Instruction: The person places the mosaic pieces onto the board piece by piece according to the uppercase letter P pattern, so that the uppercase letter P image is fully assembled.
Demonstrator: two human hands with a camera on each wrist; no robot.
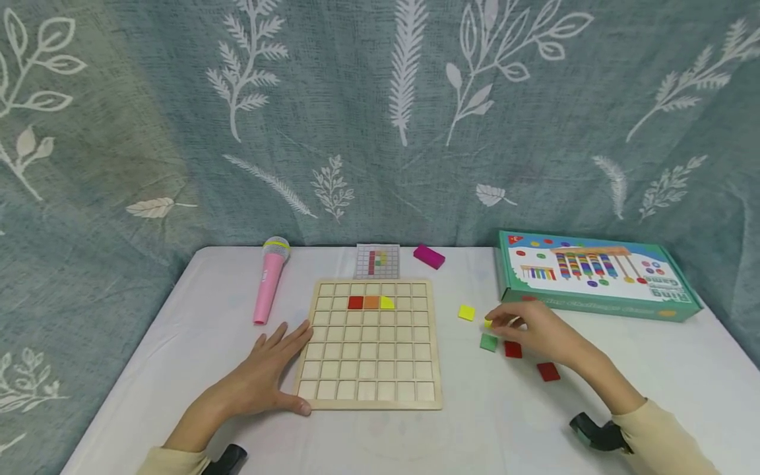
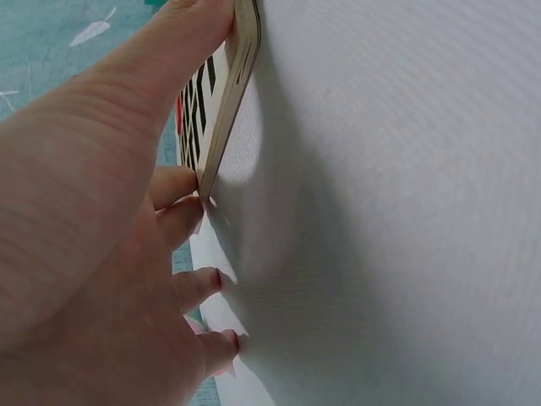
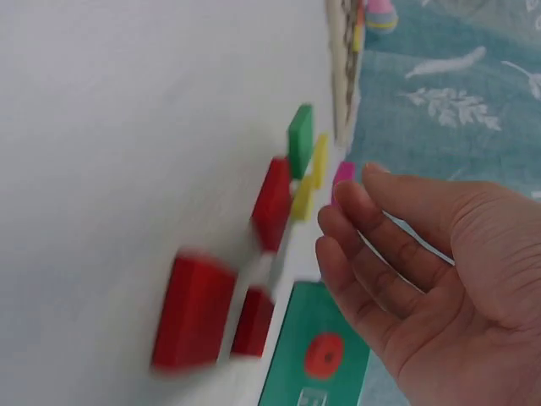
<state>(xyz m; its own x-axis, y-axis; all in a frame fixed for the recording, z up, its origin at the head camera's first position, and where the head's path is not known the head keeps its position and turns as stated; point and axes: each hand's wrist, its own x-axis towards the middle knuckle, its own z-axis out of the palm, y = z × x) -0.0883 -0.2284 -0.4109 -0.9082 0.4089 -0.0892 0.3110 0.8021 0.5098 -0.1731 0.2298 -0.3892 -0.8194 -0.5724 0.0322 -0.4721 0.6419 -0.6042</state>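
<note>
A wooden grid board lies on the white table, with a red tile, an orange tile and a yellow tile side by side in its second row. My left hand rests along the board's left edge, fingers spread and thumb at the near corner. Over the loose tiles hovers my right hand, fingers loosely bent and holding nothing in the right wrist view. Below its fingertips are a green tile, a half-hidden yellow tile and a red tile.
Another yellow tile and a red tile lie nearby. A green game box stands at back right. Behind the board are a pattern card and a magenta block. A pink toy microphone lies left.
</note>
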